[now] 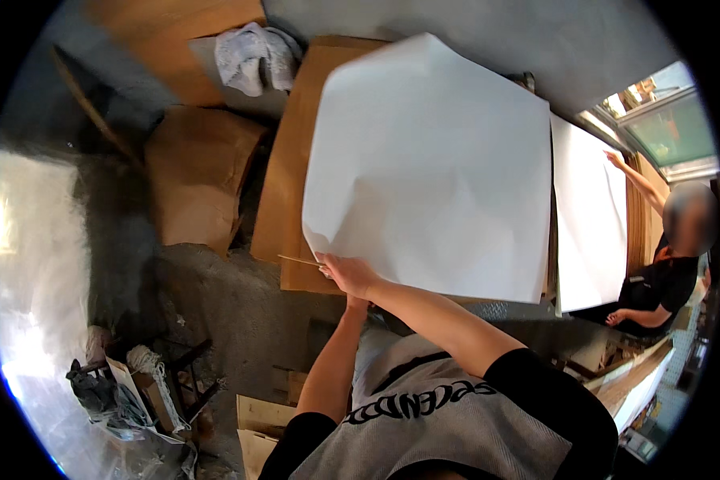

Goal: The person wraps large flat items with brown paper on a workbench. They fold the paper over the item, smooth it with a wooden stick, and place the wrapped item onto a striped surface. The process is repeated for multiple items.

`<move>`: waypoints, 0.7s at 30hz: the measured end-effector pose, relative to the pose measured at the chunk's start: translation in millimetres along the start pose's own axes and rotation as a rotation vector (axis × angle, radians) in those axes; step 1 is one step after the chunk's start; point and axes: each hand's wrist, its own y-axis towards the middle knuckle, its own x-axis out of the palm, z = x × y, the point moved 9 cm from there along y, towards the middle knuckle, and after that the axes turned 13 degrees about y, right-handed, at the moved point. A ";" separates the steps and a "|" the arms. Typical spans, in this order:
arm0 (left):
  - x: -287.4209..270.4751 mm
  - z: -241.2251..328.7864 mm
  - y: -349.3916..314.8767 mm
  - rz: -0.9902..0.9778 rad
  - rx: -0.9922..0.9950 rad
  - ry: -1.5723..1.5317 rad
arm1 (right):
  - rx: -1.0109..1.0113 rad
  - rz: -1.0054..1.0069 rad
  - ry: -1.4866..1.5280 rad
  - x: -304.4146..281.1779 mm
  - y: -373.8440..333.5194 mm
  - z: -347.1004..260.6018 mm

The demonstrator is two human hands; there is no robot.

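A large white sheet [432, 168] lies on brown cardboard [288, 184] in front of me, shaded dips running across its near half. My right arm crosses in front of my body to the sheet's near left corner. There my right hand [346, 274] is closed around a thin wooden stick [296, 260], which points out to the left past the sheet's edge. Just under the right wrist, at the near edge of the cardboard, my left hand [357, 302] shows only in a small part. Its fingers are hidden, so its grip cannot be made out.
On the right, a person [652, 280] reaches over a second white sheet [590, 216]. Curved brown cardboard [196, 176] stands to the left, with a pale cloth [254, 58] behind. A rack holding rope [146, 364] and dark material is lower left. An opened carton [260, 424] sits beside me.
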 end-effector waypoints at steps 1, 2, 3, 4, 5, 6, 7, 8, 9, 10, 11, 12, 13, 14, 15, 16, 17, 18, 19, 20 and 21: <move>1.1 -0.5 2.4 -0.014 -0.003 -0.012 | 0.025 -0.017 0.040 4.9 -1.2 7.7; 1.1 -2.7 3.3 -0.024 -0.012 -0.021 | -0.024 -0.012 0.006 7.8 -4.1 8.7; -0.1 -4.4 5.2 -0.027 -0.020 -0.028 | -0.077 -0.009 -0.028 10.0 -6.8 8.6; 0.2 -5.9 7.1 -0.035 -0.028 -0.040 | -0.126 -0.003 -0.065 9.0 -10.3 6.4; 0.2 -8.3 7.4 -0.038 -0.036 -0.052 | -0.104 -0.039 -0.114 12.3 -12.9 10.2; -3.6 -9.7 6.3 -0.027 -0.042 -0.072 | -0.087 -0.084 -0.158 15.9 -14.7 7.5; -4.7 -12.3 6.7 -0.023 -0.050 -0.092 | -0.061 -0.125 -0.203 12.3 -19.4 2.9; -8.2 -13.6 7.4 -0.012 -0.056 -0.115 | -0.074 -0.124 -0.119 3.7 -26.1 -6.4; -3.3 -16.5 8.0 -0.023 -0.066 -0.128 | -0.011 -0.174 -0.082 -13.5 -39.7 -11.5; -8.8 -18.7 6.1 0.002 -0.068 -0.161 | 0.023 -0.252 -0.044 -25.7 -50.0 -20.9; -10.2 -21.4 4.7 0.020 -0.073 -0.189 | 0.059 -0.323 -0.004 -32.2 -63.6 -20.5; -9.5 -26.9 2.1 0.041 -0.077 -0.227 | -0.017 -0.152 0.060 -45.3 -79.3 -8.4; -7.5 -27.2 0.1 0.051 -0.097 -0.221 | 0.040 -0.111 0.083 -56.9 -100.3 16.8; -9.0 -27.6 -4.9 0.075 -0.108 -0.240 | 0.082 -0.084 0.105 -73.2 -122.2 36.5; -11.1 -18.1 -14.2 0.100 -0.174 -0.147 | 0.408 -0.070 0.255 -96.0 -151.1 64.9; -13.6 -20.6 -15.5 0.082 -0.175 -0.181 | 0.725 -0.063 0.401 -115.2 -187.8 84.4; -14.2 -24.3 -17.8 0.054 -0.178 -0.206 | 0.877 0.093 0.545 -126.7 -227.2 117.1; -12.9 -27.5 -21.5 0.031 -0.182 -0.227 | 0.860 0.302 0.901 -121.6 -271.2 168.8; -12.4 -26.6 -28.7 0.050 -0.191 -0.213 | 0.792 0.461 0.781 -139.1 -300.1 193.9; -11.5 -21.8 -40.6 0.073 -0.197 -0.206 | 0.861 0.646 0.866 -154.5 -332.9 205.6; -10.5 -19.6 -50.2 0.092 -0.206 -0.198 | 0.933 0.838 0.944 -167.8 -363.7 212.4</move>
